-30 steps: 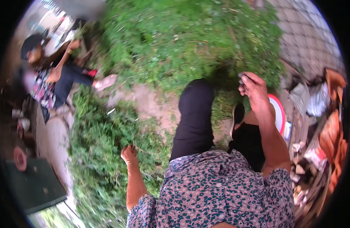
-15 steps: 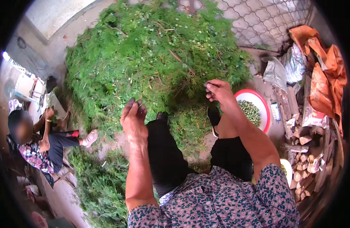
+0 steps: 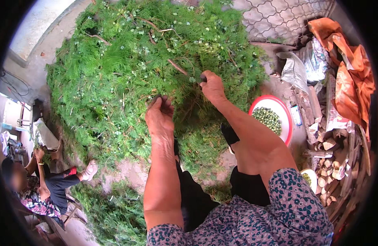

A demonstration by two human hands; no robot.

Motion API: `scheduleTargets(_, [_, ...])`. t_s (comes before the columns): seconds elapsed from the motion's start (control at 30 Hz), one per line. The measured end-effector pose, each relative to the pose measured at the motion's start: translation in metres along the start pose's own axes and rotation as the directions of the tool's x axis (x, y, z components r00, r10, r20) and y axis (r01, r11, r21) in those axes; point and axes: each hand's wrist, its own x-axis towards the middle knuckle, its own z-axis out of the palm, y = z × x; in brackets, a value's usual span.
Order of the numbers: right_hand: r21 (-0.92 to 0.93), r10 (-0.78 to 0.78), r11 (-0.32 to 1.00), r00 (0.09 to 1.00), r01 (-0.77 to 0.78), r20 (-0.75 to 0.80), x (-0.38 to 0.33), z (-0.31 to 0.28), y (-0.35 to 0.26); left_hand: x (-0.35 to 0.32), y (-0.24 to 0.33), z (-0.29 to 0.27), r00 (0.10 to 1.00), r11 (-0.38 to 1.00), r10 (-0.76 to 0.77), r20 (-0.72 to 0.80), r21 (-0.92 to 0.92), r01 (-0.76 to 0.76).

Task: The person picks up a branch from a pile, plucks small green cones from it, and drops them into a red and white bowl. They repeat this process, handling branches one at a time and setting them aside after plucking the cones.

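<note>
A big heap of green conifer branches (image 3: 111, 78), dotted with small pale-green cones, fills the space before me. My left hand (image 3: 160, 112) is over its near edge, fingers curled and fingertips darkened. Whatever those fingers hold is hidden by the greenery. My right hand (image 3: 213, 87) is further forward and to the right, thumb and fingers pinched together at the sprigs, close to a bare brown twig (image 3: 177, 67). Anything between its fingertips is too small to make out. Beside my right forearm stands a white basin with a red rim (image 3: 288, 117), partly filled with green cones (image 3: 268, 119).
At the left, another person (image 3: 41, 184) sits holding a green sprig. A smaller heap of branches (image 3: 111, 213) lies on the floor at lower left. A pale bowl (image 3: 311, 174), stacked firewood (image 3: 328, 164), plastic bags (image 3: 293, 69) and an orange sack (image 3: 347, 90) line the right side.
Both hands have moved forward over the heap; my left has also gone right, my right leftward to the sprigs. My view has shifted, and the seated person appears lower at left.
</note>
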Motion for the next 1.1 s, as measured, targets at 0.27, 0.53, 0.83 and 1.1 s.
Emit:
scheduleTargets(0.27, [0.500, 0.435, 0.735, 0.884, -0.458, 0.171, 0.028, 0.023, -0.008, 0.002, -0.003, 0.020, 0.998, 1.000, -0.017, 0.060, 0.017, 0.016])
scheduleTargets(0.53, [0.605, 0.361, 0.652, 0.888, -0.458, 0.284, 0.034, -0.017, -0.043, 0.005, -0.002, 0.023, 1.000, 0.998, -0.003, 0.017, 0.069, 0.002])
scheduleTargets(0.83, [0.694, 0.347, 0.399, 0.799, -0.600, 0.491, 0.000, -0.047, -0.080, -0.011, -0.007, 0.043, 0.986, 0.968, 0.027, 0.167, 0.242, -0.068])
scheduleTargets(1.1, [0.756, 0.190, 0.307, 0.815, -0.579, 0.547, -0.007, -0.039, -0.075, -0.014, -0.012, 0.043, 0.954, 0.963, 0.102, 0.284, 0.214, -0.166])
